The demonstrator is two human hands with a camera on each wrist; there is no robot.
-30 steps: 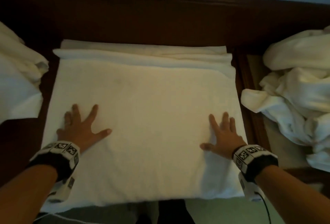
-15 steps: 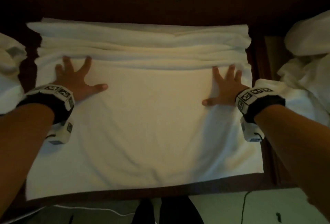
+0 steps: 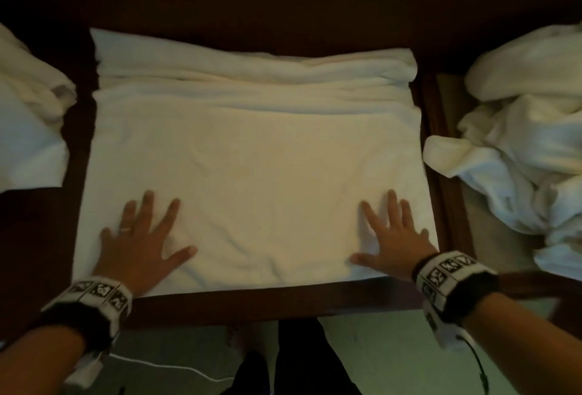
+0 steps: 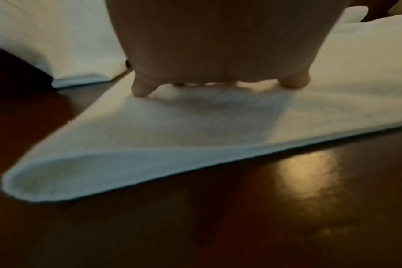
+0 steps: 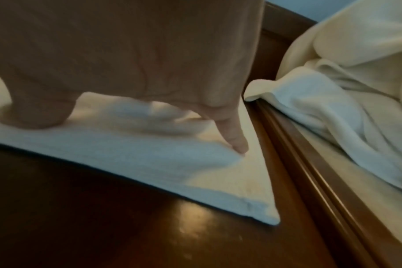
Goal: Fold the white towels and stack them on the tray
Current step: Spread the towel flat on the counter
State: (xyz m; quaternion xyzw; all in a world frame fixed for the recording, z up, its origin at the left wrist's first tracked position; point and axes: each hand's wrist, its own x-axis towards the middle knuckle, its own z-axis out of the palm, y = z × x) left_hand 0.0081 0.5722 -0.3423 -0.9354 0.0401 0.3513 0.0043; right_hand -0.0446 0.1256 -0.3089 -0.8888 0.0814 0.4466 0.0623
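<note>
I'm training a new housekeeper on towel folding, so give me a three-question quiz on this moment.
1. True or false: both hands lie flat, fingers spread, on the folded towel.
2. Where is the heap of unfolded towels? A) right of the folded towel B) under it C) in the left hand
3. Fill in: the right hand presses the towel near its ___ edge.

Key: 1 true; 2 A; 3 near (front), at the right corner.

Two hands, left hand [image 3: 143, 245] and right hand [image 3: 393, 242], flat on one folded white towel [image 3: 252, 155]; two crumpled towel heaps, left heap [image 3: 28, 130] and right heap [image 3: 522, 149]; one dark wooden surface [image 3: 267, 298].
</note>
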